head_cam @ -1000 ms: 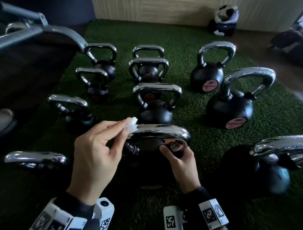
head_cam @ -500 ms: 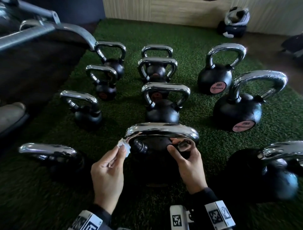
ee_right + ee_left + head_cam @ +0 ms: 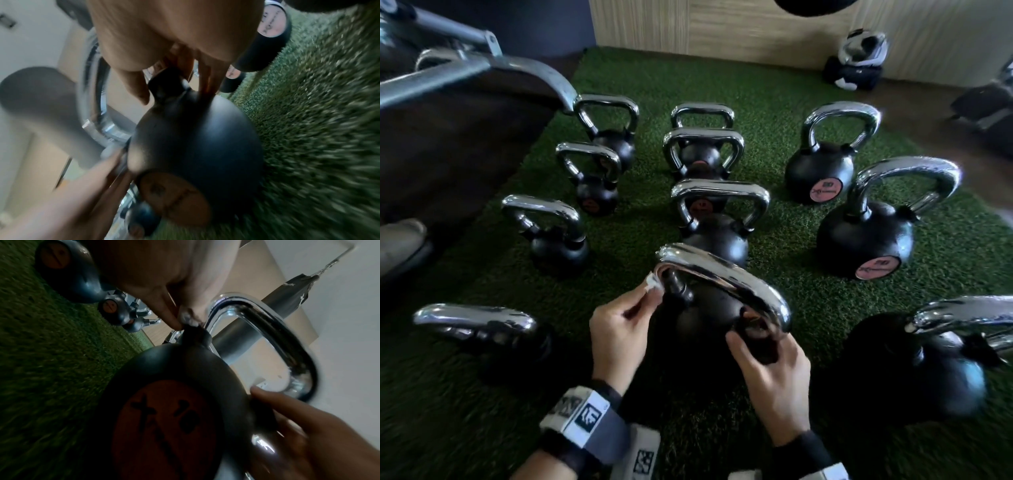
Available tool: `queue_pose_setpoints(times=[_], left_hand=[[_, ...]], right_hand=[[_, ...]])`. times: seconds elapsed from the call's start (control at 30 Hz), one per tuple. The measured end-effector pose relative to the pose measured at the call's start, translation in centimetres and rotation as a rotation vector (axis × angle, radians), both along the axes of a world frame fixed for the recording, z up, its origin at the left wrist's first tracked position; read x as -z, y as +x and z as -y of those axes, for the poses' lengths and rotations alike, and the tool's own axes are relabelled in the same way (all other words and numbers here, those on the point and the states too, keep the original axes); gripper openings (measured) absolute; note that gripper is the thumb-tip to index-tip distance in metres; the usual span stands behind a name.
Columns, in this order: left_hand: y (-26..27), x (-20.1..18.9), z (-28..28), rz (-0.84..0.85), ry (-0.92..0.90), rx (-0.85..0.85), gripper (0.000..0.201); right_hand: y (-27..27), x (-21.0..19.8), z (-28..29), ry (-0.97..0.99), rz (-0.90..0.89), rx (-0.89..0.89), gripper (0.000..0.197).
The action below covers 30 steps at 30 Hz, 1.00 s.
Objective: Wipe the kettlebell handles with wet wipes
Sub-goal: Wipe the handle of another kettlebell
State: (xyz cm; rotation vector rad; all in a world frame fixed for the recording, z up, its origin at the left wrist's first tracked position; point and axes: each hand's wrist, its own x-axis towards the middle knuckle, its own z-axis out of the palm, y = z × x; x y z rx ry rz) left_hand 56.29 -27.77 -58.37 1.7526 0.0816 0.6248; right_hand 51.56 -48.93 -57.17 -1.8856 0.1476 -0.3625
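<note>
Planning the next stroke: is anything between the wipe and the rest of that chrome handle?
Nothing visible along the top. The left hand pinches the wet wipe at the handle's left bend; the arch is bare. At its right end the right hand grips the base of the handle, covering that part.

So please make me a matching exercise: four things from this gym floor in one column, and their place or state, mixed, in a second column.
Things:
1. wet wipe
2. right hand
3. left hand
4. turf

States:
a. grips the right end of the near kettlebell's handle
b. green, lies under the kettlebells
c. pinches the wipe
d. white, pressed at the handle's left end

Pairs: 1-d, 2-a, 3-c, 4-b
</note>
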Motion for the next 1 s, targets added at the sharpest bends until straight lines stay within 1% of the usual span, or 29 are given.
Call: queue_pose_setpoints(times=[0.07, 0.13, 0.2, 0.23, 0.27, 0.3, 0.33, 0.37, 0.4, 0.47, 0.5, 0.57, 0.63, 0.73, 0.77, 0.83, 0.9, 0.93, 1.0], left_hand=[[2.3, -0.5, 0.2, -0.068, 0.002, 0.08, 0.027], [4.5, -1.1, 0.8, -0.12, -0.036, 0.219, 0.031], [6.2, -1.7, 1.4, -0.165, -0.018, 0.353, 0.033], [6.7, -2.1, 1.6, -0.186, 0.039, 0.394, 0.031], [7.0, -2.4, 1.6, -0.201, 0.095, 0.421, 0.028], [7.1, -2.7, 1.5, -0.215, 0.125, 0.437, 0.027], [7.0, -2.9, 1.4, -0.224, 0.115, 0.438, 0.027], [6.6, -3.1, 1.4, -0.222, 0.089, 0.425, 0.027], [6.2, -3.3, 1.5, -0.201, 0.073, 0.398, 0.027], [5.0, -3.2, 2.3, -0.136, 0.08, 0.31, 0.028], [4.5, -3.2, 2.8, -0.114, 0.083, 0.262, 0.031], [4.4, -3.2, 3.5, -0.109, 0.086, 0.188, 0.03], [4.7, -3.6, 3.8, -0.105, 0.098, 0.159, 0.022], [4.7, -4.4, 4.2, -0.03, 0.15, 0.112, 0.021], [4.6, -4.6, 4.4, -0.015, 0.135, 0.1, 0.021], [4.7, -4.8, 4.4, -0.043, 0.079, 0.102, 0.021], [5.1, -4.8, 4.1, -0.103, 0.029, 0.146, 0.022], [5.5, -4.8, 3.8, -0.149, -0.027, 0.181, 0.023], [5.9, -5.6, 3.5, -0.227, -0.215, 0.266, 0.024]], right_hand=[[-1.8, 0.5, -0.3, -0.133, 0.072, 0.018, 0.021], [-3.4, 0.9, -0.8, -0.242, 0.117, 0.02, 0.032], [-4.1, 0.9, -0.9, -0.263, 0.185, -0.008, 0.048], [-3.8, 0.7, -0.6, -0.263, 0.223, -0.027, 0.054], [-3.1, 0.4, -0.2, -0.258, 0.254, -0.05, 0.052], [-2.1, 0.2, 0.3, -0.249, 0.272, -0.076, 0.043], [-0.9, 0.1, 0.8, -0.229, 0.274, -0.097, 0.032], [0.6, -0.1, 1.0, -0.201, 0.236, -0.116, 0.025], [2.2, -0.4, 1.1, -0.157, 0.172, -0.144, 0.029], [4.9, -0.5, 0.9, -0.077, 0.013, -0.211, 0.053], [5.8, -0.7, 0.5, -0.057, -0.071, -0.252, 0.055], [6.6, -0.8, 0.1, -0.044, -0.145, -0.281, 0.04], [6.6, -0.7, 0.1, -0.043, -0.154, -0.263, 0.033], [6.6, -0.2, 0.1, -0.033, -0.164, -0.249, 0.036], [6.6, -0.2, 0.0, -0.035, -0.163, -0.244, 0.035], [6.6, -0.1, -0.1, -0.04, -0.136, -0.235, 0.033], [6.5, 0.1, 0.0, -0.032, -0.115, -0.227, 0.032], [6.5, 0.2, 0.0, -0.029, -0.114, -0.227, 0.032], [6.6, 0.4, 0.0, -0.026, -0.124, -0.222, 0.036]])
